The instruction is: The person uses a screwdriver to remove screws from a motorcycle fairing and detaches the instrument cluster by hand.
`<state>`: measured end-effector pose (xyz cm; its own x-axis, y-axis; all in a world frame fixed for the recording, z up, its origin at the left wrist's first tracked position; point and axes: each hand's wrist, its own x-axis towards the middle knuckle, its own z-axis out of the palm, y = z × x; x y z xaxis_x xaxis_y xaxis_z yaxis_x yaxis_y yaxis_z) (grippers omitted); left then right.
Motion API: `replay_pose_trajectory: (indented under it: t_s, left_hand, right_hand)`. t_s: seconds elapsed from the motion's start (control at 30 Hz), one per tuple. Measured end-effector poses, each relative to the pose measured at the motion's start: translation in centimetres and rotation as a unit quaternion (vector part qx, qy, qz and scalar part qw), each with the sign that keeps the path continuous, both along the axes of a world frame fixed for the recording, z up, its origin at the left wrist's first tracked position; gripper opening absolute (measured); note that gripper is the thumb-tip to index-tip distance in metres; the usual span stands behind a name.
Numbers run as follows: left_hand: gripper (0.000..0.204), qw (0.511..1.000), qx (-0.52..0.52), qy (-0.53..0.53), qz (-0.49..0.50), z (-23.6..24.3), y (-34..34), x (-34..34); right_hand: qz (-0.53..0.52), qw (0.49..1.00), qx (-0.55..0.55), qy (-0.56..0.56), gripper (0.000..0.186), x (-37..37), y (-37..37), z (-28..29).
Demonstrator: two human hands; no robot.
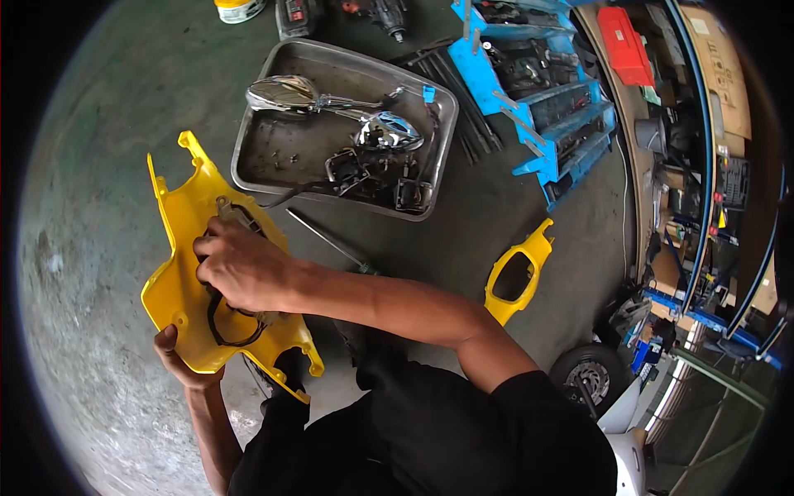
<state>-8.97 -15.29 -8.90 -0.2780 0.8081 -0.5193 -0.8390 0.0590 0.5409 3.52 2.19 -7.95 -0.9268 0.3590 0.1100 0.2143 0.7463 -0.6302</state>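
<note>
A yellow plastic fairing panel (pixel 184 217) is tilted up in front of me at the left, its hollow inner side toward me. My left hand (pixel 184 362) grips its lower edge, the thumb over the rim. Inside the panel, my right hand (pixel 248 266) has its fingers curled down around a part mounted there; what they hold is hidden beneath them. A looped dark cable (pixel 217 324) hangs just below that hand, and a metal bracket (pixel 223 203) shows above it. To the right of the panel, a screwdriver (pixel 327 238) lies on the floor.
A metal tray (pixel 258 51) ahead holds chrome mirrors (pixel 285 93) and small parts. Beyond it lies a power drill (pixel 385 18). An opened blue toolbox (pixel 552 124) stands at the far right, above a smaller yellow trim piece (pixel 501 307). A wheel (pixel 589 376) and shelving (pixel 703 165) line the right side.
</note>
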Motion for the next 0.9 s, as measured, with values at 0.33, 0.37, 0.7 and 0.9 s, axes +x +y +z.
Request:
replay_pose_trajectory:
  t_s: [0.33, 0.37, 0.7, 0.9]
  left_hand:
    - [0.066, 0.998, -0.006, -0.018, -0.066, -0.3, 1.9, 1.0]
    - [0.066, 0.998, 0.0, -0.016, -0.069, -0.2, 2.1, 1.1]
    - [0.065, 0.996, 0.018, -0.021, -0.085, -0.9, 2.3, 1.4]
    - [0.062, 0.996, 0.043, 0.014, -0.072, -1.1, 1.6, -0.4]
  right_hand:
    - [0.004, 0.993, 0.079, -0.083, 0.014, 2.9, 0.3, 0.2]
    - [-0.003, 0.993, 0.08, -0.081, 0.014, 3.0, 0.3, 0.0]
    - [-0.115, 0.982, -0.001, 0.15, 0.01, 5.6, 0.6, -0.3]
    - [-0.489, 0.849, -0.028, 0.198, 0.011, 19.3, 1.2, -1.8]
